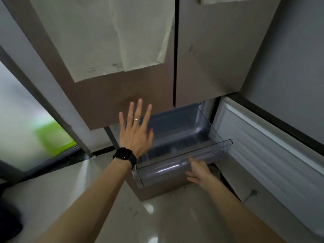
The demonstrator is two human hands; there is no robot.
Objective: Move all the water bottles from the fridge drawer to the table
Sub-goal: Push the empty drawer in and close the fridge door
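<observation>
Drawer (166, 171): one, pulled out | left hand (135, 135) fingers spread | right hand (199, 172) fingers flat against front

I see clear plastic fridge drawer (166, 170) pulled out, hanging just above glossy pale floor (175, 221). Small dark specks (131, 209) lie on floor near drawer; grey cable (251, 194) lies on floor at right.
</observation>
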